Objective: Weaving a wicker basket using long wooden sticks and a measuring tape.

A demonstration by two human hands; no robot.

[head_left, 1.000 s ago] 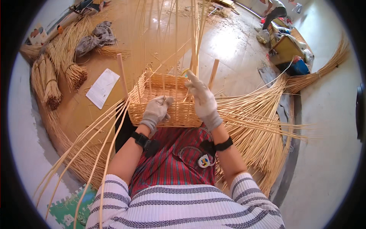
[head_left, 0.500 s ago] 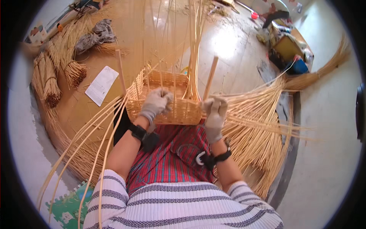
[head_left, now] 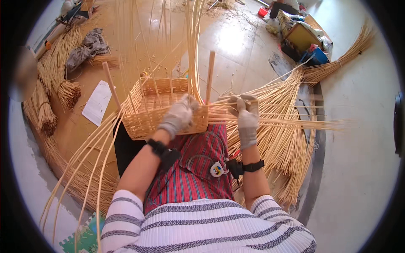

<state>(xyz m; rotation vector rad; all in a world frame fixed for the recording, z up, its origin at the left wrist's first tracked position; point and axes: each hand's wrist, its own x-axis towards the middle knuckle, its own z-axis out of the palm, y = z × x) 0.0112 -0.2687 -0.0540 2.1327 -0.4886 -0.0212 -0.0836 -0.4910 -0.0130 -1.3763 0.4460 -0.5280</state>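
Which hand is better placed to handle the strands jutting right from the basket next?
Probably the right hand: it is at those strands, outside the basket, while the left hand is at the basket's near side.

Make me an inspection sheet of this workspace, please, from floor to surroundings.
Surface: shiny floor, scattered with plant scraps.
Job's things: rectangular wicker basket, with upright stakes and long loose strands at its right.
Clutter: paper sheet, grey cloth, tied rod bundles at left.
Hands: both gloved; left hand at the basket's front rim, right hand among the strands, grip unclear.
Cables: none clearly made out.
Surroundings: blue container, yellowish box at upper right.
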